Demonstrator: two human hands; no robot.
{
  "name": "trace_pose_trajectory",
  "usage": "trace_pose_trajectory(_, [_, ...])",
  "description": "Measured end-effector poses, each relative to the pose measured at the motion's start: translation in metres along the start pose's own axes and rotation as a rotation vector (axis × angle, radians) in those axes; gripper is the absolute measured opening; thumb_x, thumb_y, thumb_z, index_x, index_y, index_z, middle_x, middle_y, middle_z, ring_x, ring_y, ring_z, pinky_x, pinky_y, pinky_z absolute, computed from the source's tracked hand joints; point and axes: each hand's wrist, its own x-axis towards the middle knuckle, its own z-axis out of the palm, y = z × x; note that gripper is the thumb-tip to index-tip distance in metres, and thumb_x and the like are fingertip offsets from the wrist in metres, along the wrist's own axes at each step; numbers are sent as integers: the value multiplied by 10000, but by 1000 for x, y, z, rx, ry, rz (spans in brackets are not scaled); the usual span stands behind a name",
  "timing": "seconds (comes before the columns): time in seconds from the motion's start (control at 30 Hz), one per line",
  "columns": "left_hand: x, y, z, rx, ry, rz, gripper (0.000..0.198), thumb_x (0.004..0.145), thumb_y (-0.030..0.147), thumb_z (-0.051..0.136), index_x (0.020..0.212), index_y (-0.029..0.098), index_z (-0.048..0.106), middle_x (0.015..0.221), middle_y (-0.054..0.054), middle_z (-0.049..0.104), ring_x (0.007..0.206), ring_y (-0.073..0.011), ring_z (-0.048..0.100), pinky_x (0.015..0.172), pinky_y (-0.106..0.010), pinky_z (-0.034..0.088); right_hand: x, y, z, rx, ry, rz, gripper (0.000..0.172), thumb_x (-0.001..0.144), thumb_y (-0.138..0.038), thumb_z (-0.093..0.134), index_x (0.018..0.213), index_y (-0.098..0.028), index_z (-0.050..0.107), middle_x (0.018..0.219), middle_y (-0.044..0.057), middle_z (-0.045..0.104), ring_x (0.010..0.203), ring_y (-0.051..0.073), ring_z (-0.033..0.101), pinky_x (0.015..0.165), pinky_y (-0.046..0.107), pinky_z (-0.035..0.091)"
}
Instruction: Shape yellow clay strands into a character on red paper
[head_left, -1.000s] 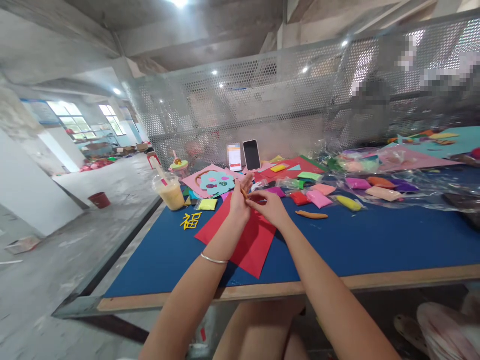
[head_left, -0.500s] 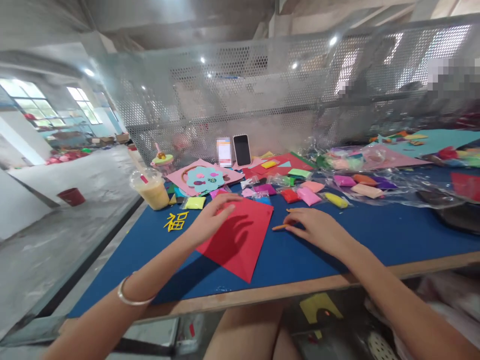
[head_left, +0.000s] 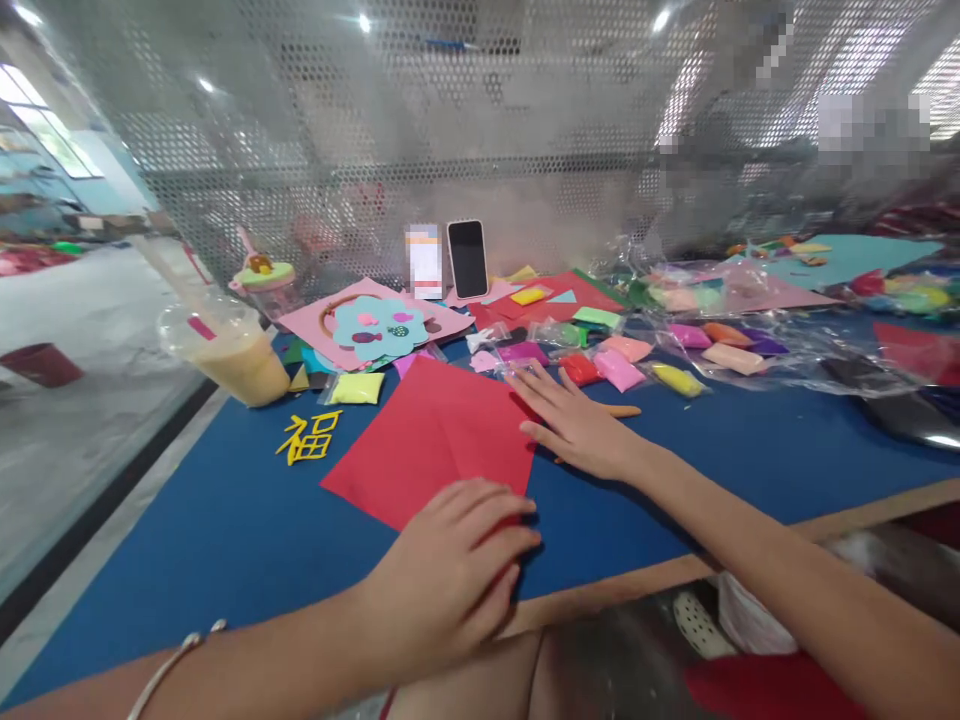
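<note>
A sheet of red paper (head_left: 442, 425) lies on the blue tabletop, its near corner hidden by my left hand. My left hand (head_left: 461, 560) is over that near edge, fingers loosely bent and slightly apart, thumb not clearly visible. My right hand (head_left: 574, 420) has its fingers spread across the paper's right corner; whether they press on it I cannot tell. Partly behind the right hand lies a thin orange stick (head_left: 622, 411). To the left of the paper is a yellow 福 character (head_left: 309, 437) made of thin strips.
A plastic drink cup (head_left: 244, 360) stands at the left. Several colored clay packets (head_left: 619, 370) lie along the back, near pink paper with a blue cutout (head_left: 379, 330). Two phones, one black-screened (head_left: 468, 260), lean against the perforated metal screen (head_left: 322, 130).
The view has moved closer to the table. My left hand has moved from the paper's far part to its near edge. My right hand has left the orange sticks and moved onto the paper's right corner.
</note>
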Motion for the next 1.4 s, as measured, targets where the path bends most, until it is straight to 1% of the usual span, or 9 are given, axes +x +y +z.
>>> trace_pose_trajectory(0.13, [-7, 0, 21, 281, -64, 199, 407, 955, 326, 416, 1297, 145, 540, 1410, -54, 518, 1277, -290, 473, 1057, -426, 402, 5, 1, 5, -256, -141, -25, 660, 973, -543, 234, 1528, -217, 86, 1598, 34, 84, 1465, 249, 3, 1163, 571, 83])
trace_pose_trajectory(0.23, [-14, -4, 33, 447, -66, 220, 451, 960, 355, 416, 1365, 167, 480, 1471, -43, 448, 1292, -305, 458, 1040, -412, 393, -19, -8, 5, -334, -177, -40, 643, 984, -514, 224, 1529, -239, 22, 1601, 21, 38, 1461, 239, -37, 1159, 574, 124])
trace_pose_trajectory(0.37, [-19, -8, 39, 568, -4, 234, 402, 980, 266, 376, 1363, 203, 481, 1411, -49, 520, 1208, -267, 552, 997, -395, 396, -45, -16, 4, -392, -204, -50, 720, 966, -534, 302, 1522, -254, -59, 1600, 31, 81, 1461, 254, -24, 1148, 599, 140])
trace_pose_trajectory(0.67, [-17, -13, 42, 616, 102, 251, 374, 1021, 254, 298, 1281, 314, 560, 1277, 75, 631, 1026, -175, 670, 862, -312, 469, -1, -6, 10, -402, -213, 28, 688, 973, -527, 258, 1527, -232, -24, 1599, 44, 79, 1448, 271, -92, 1133, 635, 122])
trace_pose_trajectory(0.93, [-20, -12, 44, 580, 137, 196, 324, 998, 271, 407, 1279, 326, 559, 1340, 79, 584, 1036, -135, 645, 873, -258, 458, -54, -27, 0, -413, -270, -40, 712, 966, -468, 346, 1530, -234, -20, 1591, 63, 149, 1461, 295, 19, 1074, 625, 314])
trace_pose_trajectory(1.03, [-20, -11, 42, 609, 140, 181, 337, 997, 287, 395, 1293, 356, 540, 1387, 99, 536, 1036, -167, 653, 869, -291, 472, -48, -24, 4, -445, -233, -52, 688, 976, -443, 333, 1529, -248, -27, 1594, 57, 139, 1459, 293, -3, 1082, 641, 279])
trace_pose_trajectory(1.2, [-21, -10, 38, 655, 83, 200, 361, 1008, 291, 349, 1325, 342, 512, 1358, 63, 570, 1049, -202, 661, 880, -326, 475, -22, -14, 11, -391, -186, -33, 679, 987, -451, 293, 1515, -288, -102, 1601, 54, 110, 1455, 278, -38, 1103, 665, 170])
trace_pose_trajectory(1.3, [-23, -10, 38, 634, 55, 204, 364, 997, 280, 372, 1333, 327, 504, 1367, 46, 563, 1075, -215, 650, 899, -341, 464, -23, -14, -3, -290, -123, 1, 649, 985, -482, 242, 1516, -313, -92, 1610, 45, 75, 1455, 285, -34, 1111, 662, 130])
trace_pose_trajectory(1.4, [-24, -11, 38, 606, 41, 207, 363, 991, 292, 388, 1334, 324, 502, 1387, 43, 543, 1090, -223, 642, 911, -348, 452, -40, -14, -29, -220, -45, 86, 624, 967, -517, 280, 1526, -323, 81, 1615, 41, 80, 1459, 316, 25, 1119, 635, 177])
